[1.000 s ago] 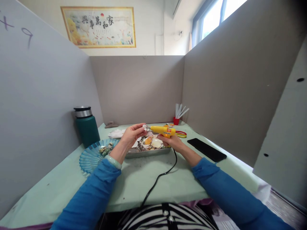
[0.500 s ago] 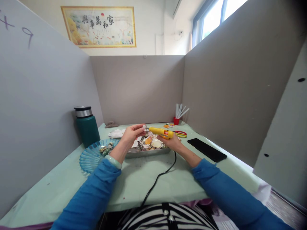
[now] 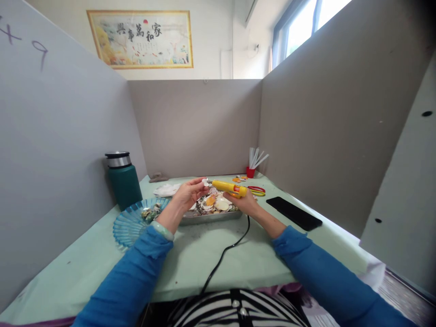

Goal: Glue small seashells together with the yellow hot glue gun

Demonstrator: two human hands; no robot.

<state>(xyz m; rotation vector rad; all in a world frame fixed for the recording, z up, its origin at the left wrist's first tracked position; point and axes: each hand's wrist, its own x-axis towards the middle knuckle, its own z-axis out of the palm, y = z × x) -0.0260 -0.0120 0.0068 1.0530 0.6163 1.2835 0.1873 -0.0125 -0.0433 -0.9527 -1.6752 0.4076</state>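
My right hand (image 3: 244,202) is closed round the handle of a yellow glue gun (image 3: 226,186), its nozzle pointing left. In the fingertips of my left hand (image 3: 187,196) is a small white shell (image 3: 205,182), right at the nozzle's tip; whether the two touch I cannot tell. Both hands are above a metal tray (image 3: 211,219) heaped with shells (image 3: 221,204) in white, cream and orange. A black cord (image 3: 223,254) runs from the gun down toward the table's front edge.
A blue ribbed glass plate (image 3: 124,227) with small shells stands left, before a green bottle (image 3: 124,181). Red-yellow scissors (image 3: 259,190), a black phone (image 3: 294,213), a red cup (image 3: 250,172) of glue sticks and orange shells (image 3: 238,179) are at the right. Grey partitions (image 3: 194,127) enclose the table.
My left hand has shifted and turned slightly, the white shell still at the nozzle. The glue gun in my right hand has barely moved.
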